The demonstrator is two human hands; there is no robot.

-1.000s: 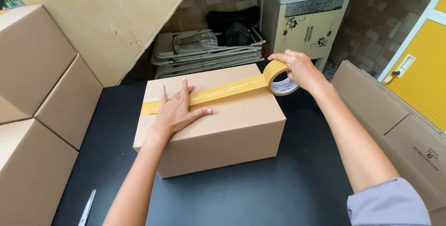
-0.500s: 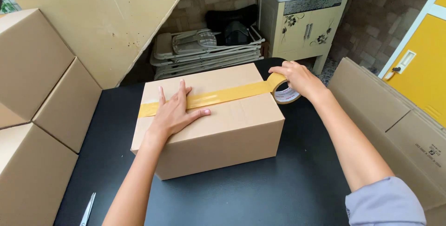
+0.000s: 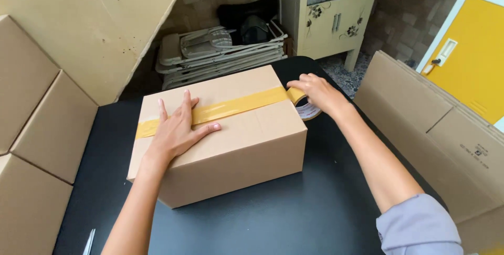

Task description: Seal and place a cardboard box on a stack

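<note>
From the head camera, you are looking down at a brown cardboard box [image 3: 231, 145] that is sitting in the middle of the black desk [image 3: 325, 208]. Your left hand [image 3: 178, 131] is lying flat and wide open on top of the box, pressing on the yellow tape strip [image 3: 236, 105] that is running across the lid. Your right hand [image 3: 320, 92] is curling around the tape roll [image 3: 307, 109], holding it against the box's far right edge. More brown boxes [image 3: 37, 145] are standing at your left, flat cardboard sheets [image 3: 446, 129] are leaning at your right, and folded chairs [image 3: 220, 50] are lying behind the desk.
</note>
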